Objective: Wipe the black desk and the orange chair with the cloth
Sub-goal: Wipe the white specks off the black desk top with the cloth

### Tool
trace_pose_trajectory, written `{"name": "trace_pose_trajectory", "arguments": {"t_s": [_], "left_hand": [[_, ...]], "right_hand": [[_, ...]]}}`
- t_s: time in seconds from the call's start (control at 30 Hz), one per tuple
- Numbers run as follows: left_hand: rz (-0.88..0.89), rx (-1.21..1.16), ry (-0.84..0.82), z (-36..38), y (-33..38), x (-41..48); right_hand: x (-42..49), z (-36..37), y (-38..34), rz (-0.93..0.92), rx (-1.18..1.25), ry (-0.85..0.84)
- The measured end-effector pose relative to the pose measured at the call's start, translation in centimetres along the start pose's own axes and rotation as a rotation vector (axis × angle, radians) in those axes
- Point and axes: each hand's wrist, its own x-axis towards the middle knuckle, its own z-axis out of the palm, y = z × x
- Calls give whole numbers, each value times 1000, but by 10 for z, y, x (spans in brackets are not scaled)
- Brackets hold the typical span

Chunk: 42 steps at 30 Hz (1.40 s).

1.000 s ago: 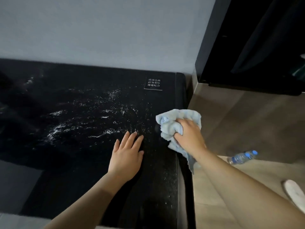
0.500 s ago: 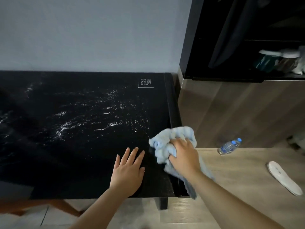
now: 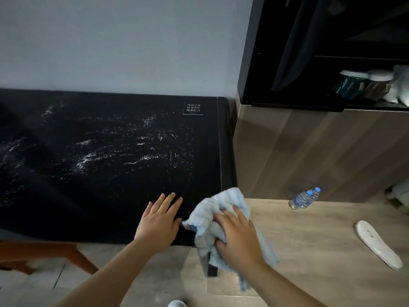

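Your right hand (image 3: 238, 238) grips the bunched blue cloth (image 3: 208, 216) at the desk's (image 3: 110, 173) near right corner, fingers curled into the folds; part of the cloth hangs off the edge, hiding the top of the desk leg. Your left hand (image 3: 160, 220) lies flat on the desk just left of the cloth, fingers straight and spread. White streaks cross the desk. Only orange chair (image 3: 44, 253) legs show, cut off near left. Bottles (image 3: 305, 198) and an insole (image 3: 376, 242) lie on the floor to the right.

Water bottles (image 3: 305, 198) and white insole (image 3: 378, 243) on wood floor (image 3: 321, 240); jars (image 3: 363, 84) on shelf.
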Motion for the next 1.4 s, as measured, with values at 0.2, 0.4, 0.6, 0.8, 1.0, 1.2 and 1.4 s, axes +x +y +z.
{"name": "trace_pose_trajectory", "arguments": {"t_s": [0.2,0.4,0.6,0.8,1.0,1.2,1.4], "left_hand": [[-12,-45,-30,-5,4,0],[-51,-249,186,-34,-5,20],[43,-279,319,-62,-32,72],[155,-240,217,-81,-59,119],[183,-249,181,-81,-63,141],[178,45,-126,-66,-68,151],[159,162,-167,-62,-63,144]], "right_hand": [[54,-25,16,342,264,87],[74,-59,25,565,362,396],[140,-65,-5,517,327,355],[171,-58,-5,618,46,452],[176,-30,28,524,-86,151],[187,-46,33,677,152,579],[168,-37,68,929,263,402]]}}
